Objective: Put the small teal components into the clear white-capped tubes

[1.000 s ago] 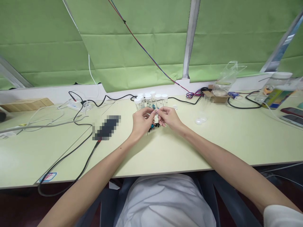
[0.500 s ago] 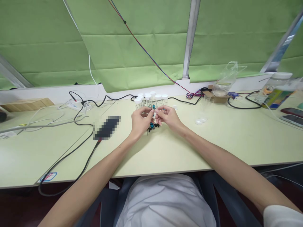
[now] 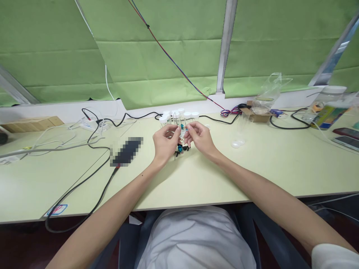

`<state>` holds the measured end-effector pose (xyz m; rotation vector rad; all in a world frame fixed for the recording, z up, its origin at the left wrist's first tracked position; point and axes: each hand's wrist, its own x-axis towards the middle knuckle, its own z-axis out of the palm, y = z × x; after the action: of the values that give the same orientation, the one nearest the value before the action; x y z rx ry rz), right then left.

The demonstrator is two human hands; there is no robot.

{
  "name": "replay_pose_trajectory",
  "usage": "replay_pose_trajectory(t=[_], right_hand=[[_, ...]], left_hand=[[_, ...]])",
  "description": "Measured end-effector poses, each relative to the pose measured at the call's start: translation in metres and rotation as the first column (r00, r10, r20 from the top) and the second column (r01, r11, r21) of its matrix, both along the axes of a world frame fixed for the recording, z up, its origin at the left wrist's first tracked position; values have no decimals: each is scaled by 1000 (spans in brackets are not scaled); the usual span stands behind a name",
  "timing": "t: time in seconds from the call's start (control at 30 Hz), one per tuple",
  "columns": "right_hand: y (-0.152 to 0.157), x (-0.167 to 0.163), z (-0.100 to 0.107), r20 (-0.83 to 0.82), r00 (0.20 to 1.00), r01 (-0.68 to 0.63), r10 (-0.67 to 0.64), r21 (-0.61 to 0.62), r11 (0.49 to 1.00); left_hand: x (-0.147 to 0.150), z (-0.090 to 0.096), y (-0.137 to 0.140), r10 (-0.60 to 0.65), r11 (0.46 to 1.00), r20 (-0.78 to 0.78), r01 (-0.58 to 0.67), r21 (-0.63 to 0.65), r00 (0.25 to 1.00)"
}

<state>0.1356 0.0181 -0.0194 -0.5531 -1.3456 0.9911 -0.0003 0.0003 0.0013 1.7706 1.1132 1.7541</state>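
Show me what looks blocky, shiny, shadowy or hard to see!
In the head view, big squares hide the dark rectangular object; the pale yellow tabletop gleams whiter at its left edge; a soft shadow lies beside the bare left forearm; small blue and black parts below the fingers are too tiny to make out.
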Motion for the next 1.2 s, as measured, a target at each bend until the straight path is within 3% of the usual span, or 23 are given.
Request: replay_pose_trajectory(t=[0.27,1.2], right_hand=[[-2,1,1,0,999,50,-50,16,999],[-8,1,8,-109,992,-72,64,-69,995]], left_hand=[[0,1,-1,-5,1000,-2,5,8,1000],[0,-1,0,-31,999,21,31,-8,999]])
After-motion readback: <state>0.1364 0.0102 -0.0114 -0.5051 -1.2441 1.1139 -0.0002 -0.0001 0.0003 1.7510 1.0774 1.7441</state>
